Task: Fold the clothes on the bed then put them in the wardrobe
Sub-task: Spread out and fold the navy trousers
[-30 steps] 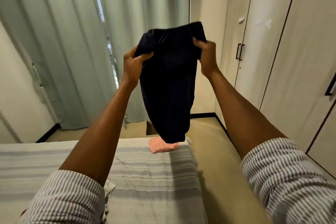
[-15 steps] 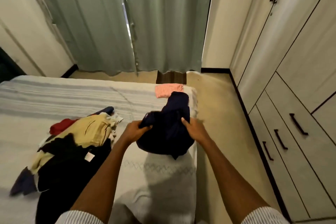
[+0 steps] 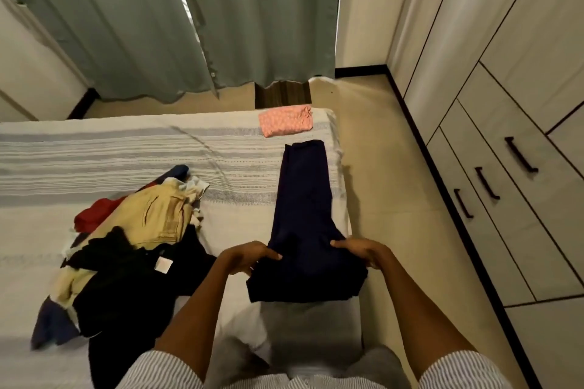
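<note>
The dark navy garment [image 3: 303, 218] lies stretched along the right edge of the bed [image 3: 126, 148], its narrow end reaching toward the far right corner, where a folded pink garment [image 3: 286, 120] already sits, just apart from it. Its wider near end is held at both sides: the left hand [image 3: 245, 257] pinches the left edge of the cloth with curled fingers, and the right hand [image 3: 363, 251] grips the right edge, thumb lying on top and fingers curled under. This looks like the laying-flat step before the first fold. The main risk is the bed's edge: the near right part of the garment seems to overhang it, so if the grip loosens or the fold is started from the left, the cloth may slide off to the floor [image 3: 379, 186]. Uneven pull from the two hands could also skew the length and leave a crooked fold. A heap of unfolded clothes [image 3: 126, 249] covers the near left part of the bed, close enough to snag a sleeve. The wardrobe [image 3: 512, 104] stands to the right with doors and drawers closed, so it will need a free hand.
</note>
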Demonstrator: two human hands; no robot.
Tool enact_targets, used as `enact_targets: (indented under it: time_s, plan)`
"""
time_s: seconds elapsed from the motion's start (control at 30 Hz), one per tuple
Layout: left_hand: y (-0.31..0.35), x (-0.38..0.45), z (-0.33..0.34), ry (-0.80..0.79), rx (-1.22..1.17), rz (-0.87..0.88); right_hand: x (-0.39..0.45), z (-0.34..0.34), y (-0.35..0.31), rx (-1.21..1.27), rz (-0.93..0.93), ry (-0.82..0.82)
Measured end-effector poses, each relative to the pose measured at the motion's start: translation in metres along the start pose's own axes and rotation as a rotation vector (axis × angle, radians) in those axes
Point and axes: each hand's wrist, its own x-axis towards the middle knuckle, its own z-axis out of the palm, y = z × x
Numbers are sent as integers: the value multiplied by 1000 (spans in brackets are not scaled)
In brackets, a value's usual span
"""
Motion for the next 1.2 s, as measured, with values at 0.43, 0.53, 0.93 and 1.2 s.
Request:
enact_targets:
  time_s: [0.43, 0.53, 0.93, 1.2]
  plan:
    - [-13, 51, 5, 403, -151, 369, 44, 23, -20, 95, -326, 347]
    - [-10, 76, -13, 401, -139, 425, 61, 26, -35, 34, -330, 420]
    - [40, 128, -66, 317, -231, 524, 114, 3, -74, 38, -292, 655]
    - [138, 265, -121, 480, -354, 462, 262, -84, -143, 55, -331, 689]
